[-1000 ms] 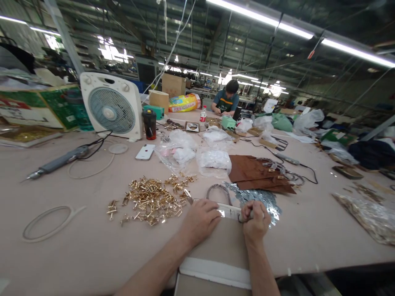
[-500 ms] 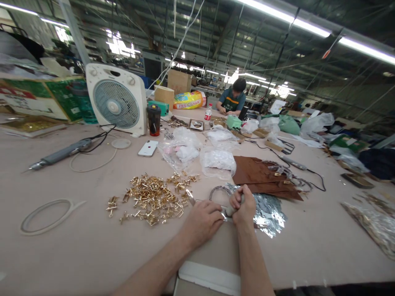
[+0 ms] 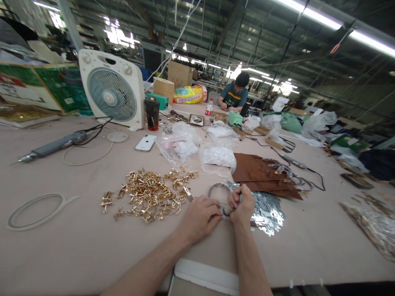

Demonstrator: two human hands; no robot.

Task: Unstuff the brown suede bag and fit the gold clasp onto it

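Note:
My left hand (image 3: 199, 217) lies low over the table with bent fingers pressed together, their tips at a small workpiece (image 3: 222, 210) that is mostly covered. Beside its knuckles a thin shiny metal strip (image 3: 187, 193) sticks out; its other end is hidden. My right hand (image 3: 243, 206) is closed in a fist, thumb on top, around a greyish tool handle whose kind I cannot tell. Just beyond both hands curves a patterned bag handle (image 3: 217, 187). Gold-coloured metal fittings (image 3: 148, 193) are heaped left of my hands, and flat silver metal plates (image 3: 268, 213) spread to the right.
Brown leather pieces (image 3: 262, 174) with more handles lie at the right. Farther back are plastic bags (image 3: 217, 158), a phone (image 3: 145, 142), a tumbler (image 3: 152, 114) and a fan (image 3: 112, 90). An electric screwdriver (image 3: 52, 146) and tape roll (image 3: 35, 211) lie left. A co-worker (image 3: 235, 94) sits opposite.
The view has shifted slightly, so objects on the left sit a little farther left and higher. Both hands keep nearly the same pose at the workpiece.

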